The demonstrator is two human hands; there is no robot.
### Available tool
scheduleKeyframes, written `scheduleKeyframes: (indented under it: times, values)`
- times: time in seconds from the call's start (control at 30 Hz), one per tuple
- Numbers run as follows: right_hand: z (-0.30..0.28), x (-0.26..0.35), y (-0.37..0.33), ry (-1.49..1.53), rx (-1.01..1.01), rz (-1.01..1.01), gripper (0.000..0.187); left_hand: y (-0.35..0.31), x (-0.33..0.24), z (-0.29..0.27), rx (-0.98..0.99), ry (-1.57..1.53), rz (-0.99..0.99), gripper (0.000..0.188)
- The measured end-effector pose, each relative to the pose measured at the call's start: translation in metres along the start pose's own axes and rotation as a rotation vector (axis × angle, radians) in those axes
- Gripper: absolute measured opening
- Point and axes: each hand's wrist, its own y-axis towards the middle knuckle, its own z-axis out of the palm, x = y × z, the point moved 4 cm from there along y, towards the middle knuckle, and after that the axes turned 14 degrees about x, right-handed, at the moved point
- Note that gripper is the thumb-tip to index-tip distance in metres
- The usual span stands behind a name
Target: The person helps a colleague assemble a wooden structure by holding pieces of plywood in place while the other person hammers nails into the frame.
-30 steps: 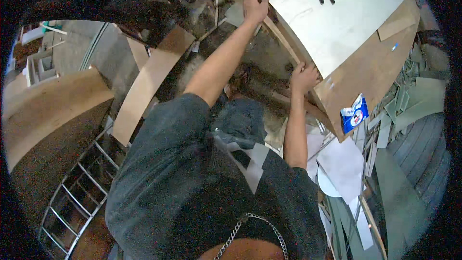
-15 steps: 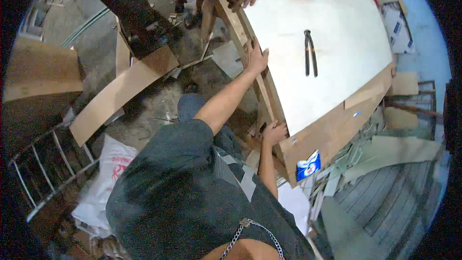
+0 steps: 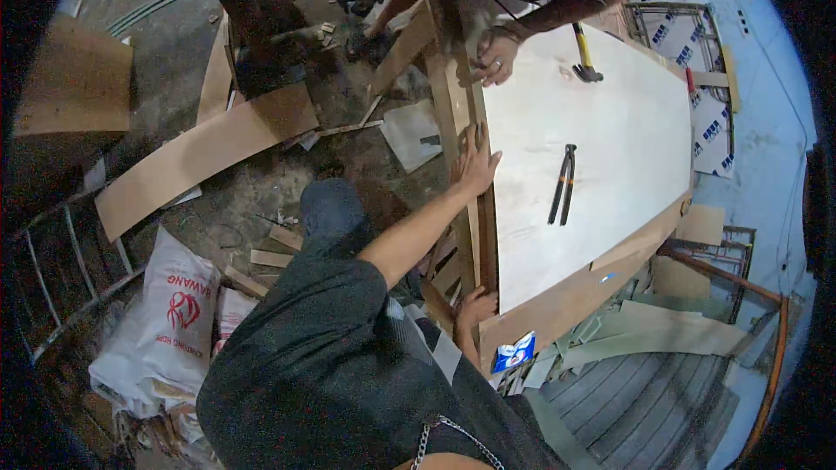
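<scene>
A large white panel [image 3: 601, 200] lies on a wooden frame, with a wooden strip [image 3: 459, 87] along its left edge. My left hand [image 3: 476, 164] lies on this strip, fingers stretched along it and thumb apart toward the panel. Nearer me, my right hand [image 3: 475, 306] has its fingers curled round the frame's near corner, partly hidden. End-cutting pincers [image 3: 562, 187] with dark handles lie on the panel. A hammer [image 3: 585, 57] with a yellow and black handle rests farther back. A co-worker's hand [image 3: 496, 57] touches the far part of the same edge.
A blue packet [image 3: 514, 352] sits on the frame's brown near side [image 3: 557, 322]. On the left are a long curved board [image 3: 209, 152], white sacks [image 3: 165, 313] and a metal ladder-like rack [image 3: 78, 252]. Wood scraps litter the floor. A blue wall [image 3: 766, 122] stands at the right.
The co-worker has leaned in over the panel's far end. My left hand's fingers now lie straighter along the strip; my right hand stays at the near corner. The whole view has shifted.
</scene>
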Motion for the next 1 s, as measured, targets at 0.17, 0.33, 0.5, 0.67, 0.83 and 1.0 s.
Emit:
scheduleKeyframes:
  times: [0.17, 0.33, 0.5, 0.67, 0.83, 1.0]
  values:
    - [-0.006, 0.008, 0.003, -0.051, 0.101, 0.058, 0.045, 0.004, 0.011, -0.001, -0.012, -0.036, -0.007, 0.071]
    - [-0.009, 0.013, -0.001, -0.21, -0.163, -0.094, 0.046, 0.011, 0.01, -0.004, -0.078, -0.028, -0.014, 0.07]
    - [-0.001, 0.001, -0.004, -0.101, 0.183, -0.042, 0.055, 0.007, 0.018, 0.001, -0.235, 0.079, -0.014, 0.068]
    - [-0.002, -0.007, -0.008, -0.184, 0.082, 0.025, 0.055, 0.002, 0.016, 0.005, -0.21, 0.054, -0.011, 0.068]
    - [-0.043, 0.012, -0.011, -0.083, 0.396, -0.039, 0.059, 0.003, 0.006, 0.0, -0.211, -0.014, -0.003, 0.067]
    - [0.026, -0.048, 0.011, -0.1, 0.105, -0.273, 0.061, 0.0, 0.01, -0.012, -0.107, -0.071, -0.03, 0.066]
